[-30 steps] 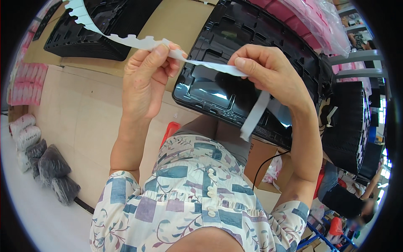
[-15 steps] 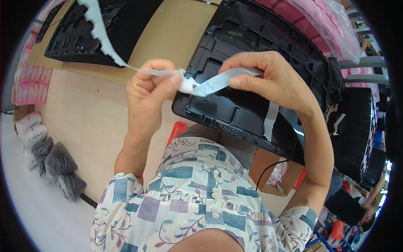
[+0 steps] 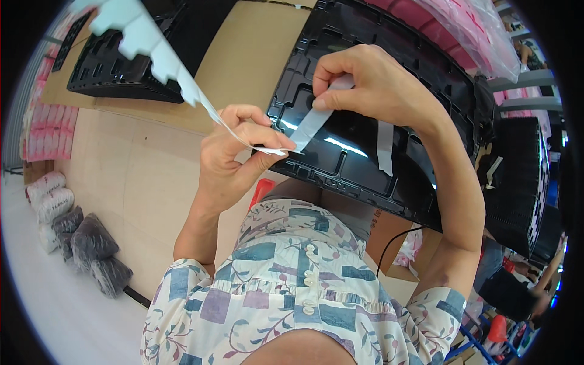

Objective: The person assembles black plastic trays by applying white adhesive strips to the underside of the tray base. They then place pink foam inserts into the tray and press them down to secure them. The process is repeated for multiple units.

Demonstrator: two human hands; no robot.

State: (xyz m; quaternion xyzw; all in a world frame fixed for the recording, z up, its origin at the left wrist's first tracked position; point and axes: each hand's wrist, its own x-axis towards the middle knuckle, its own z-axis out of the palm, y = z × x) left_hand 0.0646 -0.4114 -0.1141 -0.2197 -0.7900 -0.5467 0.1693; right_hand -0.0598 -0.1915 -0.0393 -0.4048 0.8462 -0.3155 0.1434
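Observation:
My left hand, closed in a pinch, grips a long white strip with a notched edge, which rises past the fingers to the upper left. At the same fingertips is the lower end of a pale, smooth tape strip. The upper end of that tape strip is pinched between the thumb and fingers of my right hand. Both hands are over a glossy black plastic tray. A second pale tape strip lies on the tray, right of the first. Whether the two strips are still joined is hidden by my left fingertips.
Black trays stand on a brown cardboard surface at the far left. Pink goods in clear plastic lie beyond my tray. More black trays stand right. Bagged bundles lie on the floor. Another person is at lower right.
My right hand has moved up and away, drawing the tape strip straighter. My left hand has shifted right and down, and the notched strip stretches larger across the upper left.

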